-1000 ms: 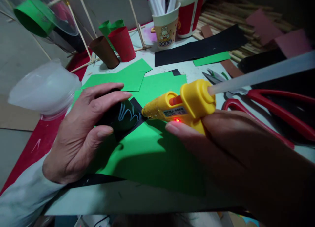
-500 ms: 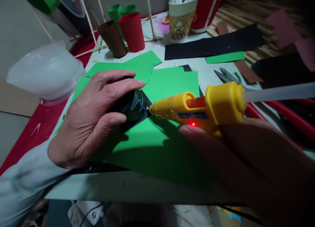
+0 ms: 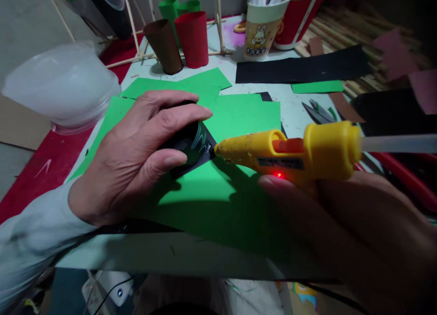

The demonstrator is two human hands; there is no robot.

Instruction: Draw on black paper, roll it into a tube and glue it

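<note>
My left hand (image 3: 146,146) is closed around a black paper cup (image 3: 194,144) with pale blue scribbles on its side. The cup rests on a piece of black paper (image 3: 186,169), which lies on green paper sheets (image 3: 205,201). In my right hand (image 3: 327,215) is a yellow glue gun (image 3: 287,151), its red light lit and a clear glue stick (image 3: 399,143) out of the back. The gun's nozzle is at the foot of the cup, by the edge of the black paper. Shiny glue shows at that spot.
Brown (image 3: 164,46) and red paper cups (image 3: 193,39) stand at the back by a wooden stick frame (image 3: 139,55). A rabbit-print cup (image 3: 262,30) holds white sticks. Clear plastic containers (image 3: 64,87) sit at left; scissors (image 3: 319,112) and black strips (image 3: 300,67) lie at right.
The view has shifted a little, so the hands, cup and glue gun appear slightly farther right. The nozzle stays at the foot of the cup, and both grips are the same.
</note>
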